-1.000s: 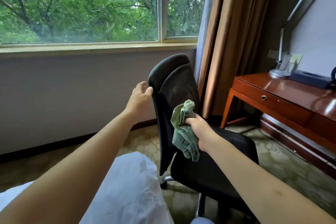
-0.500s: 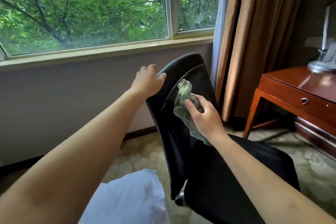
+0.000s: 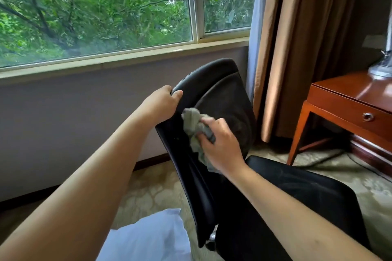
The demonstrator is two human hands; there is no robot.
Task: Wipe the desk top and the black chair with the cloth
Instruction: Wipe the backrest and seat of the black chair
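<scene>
Right hand (image 3: 220,146) grips bunched green cloth (image 3: 196,131), pressing it on black chair (image 3: 224,99) backrest; left hand (image 3: 163,101) clasps backrest's top edge. Wooden desk (image 3: 347,99) stands right.

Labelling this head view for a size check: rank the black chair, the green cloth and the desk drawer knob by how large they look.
1. black chair, by far the largest.
2. green cloth, bunched in the right hand.
3. desk drawer knob, smallest, though it sits farther from the camera.
</scene>
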